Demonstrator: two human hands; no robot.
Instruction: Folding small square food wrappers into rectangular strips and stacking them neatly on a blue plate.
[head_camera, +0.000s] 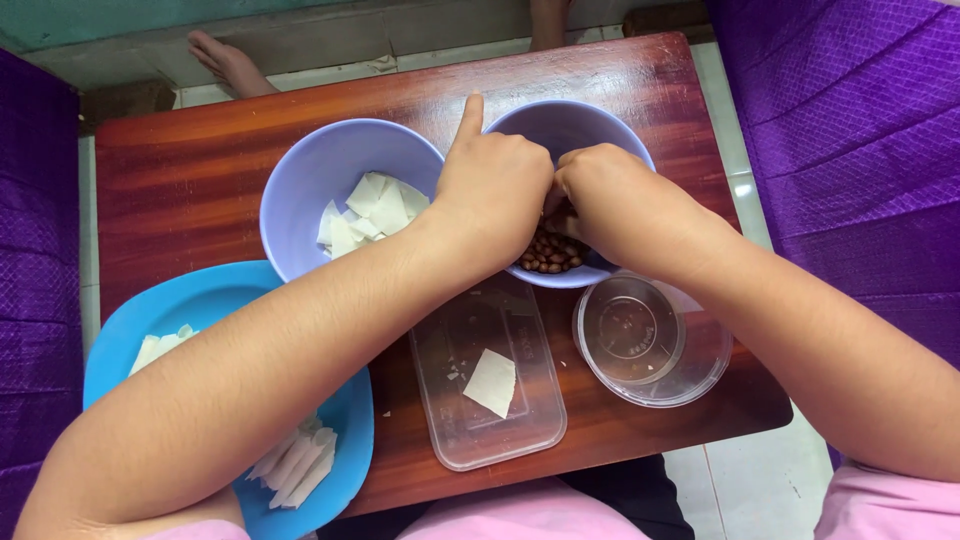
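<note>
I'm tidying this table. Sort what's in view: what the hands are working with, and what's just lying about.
In use:
left hand and right hand, both over the peanut bowl
peanuts inside it

Lying about:
bowl of white pieces
blue plate with white pieces
clear tray with one white piece
round clear tub

Both bare forearms are reaching from the lower corners toward the upper middle of the frame. The left hand is curling loosely with its index finger pointing up, while the right hand is bending knuckles-up, fingertips meeting the left's.
</note>
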